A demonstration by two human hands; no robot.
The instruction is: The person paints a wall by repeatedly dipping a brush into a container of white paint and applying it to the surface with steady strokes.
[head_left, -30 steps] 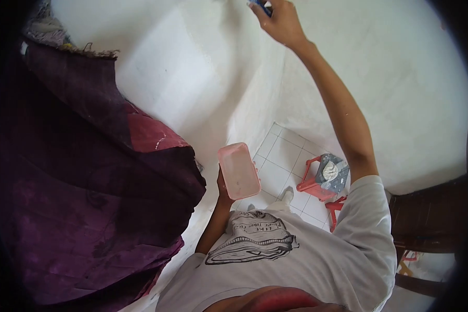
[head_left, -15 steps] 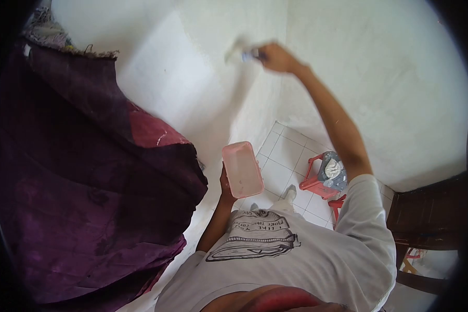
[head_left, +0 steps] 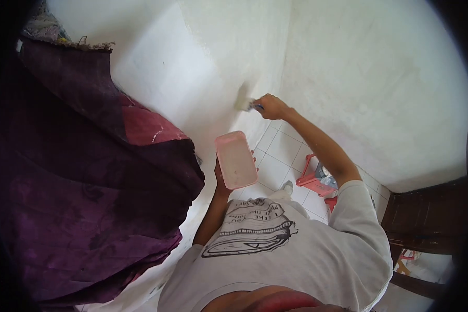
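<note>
My left hand [head_left: 221, 176] holds a pink plastic container [head_left: 236, 160] from beneath, with fingertips showing at its right side. Pale material coats the inside of the container. Above it, my right hand [head_left: 271, 106] is closed round the handle of a brush [head_left: 247, 104]. The pale brush head is at the white wall [head_left: 213, 78], near the corner; whether it touches the wall is hard to tell.
Dark purple cloth [head_left: 99, 182] hangs at the left, with a red patch [head_left: 151, 126]. A red plastic stool [head_left: 317, 183] with grey and white items stands on the tiled floor [head_left: 275, 159]. Dark wooden furniture [head_left: 421, 213] is at the lower right.
My right hand has come down along the wall with the brush, closer to the container. The container has shifted slightly up and left in view, still in my left hand.
</note>
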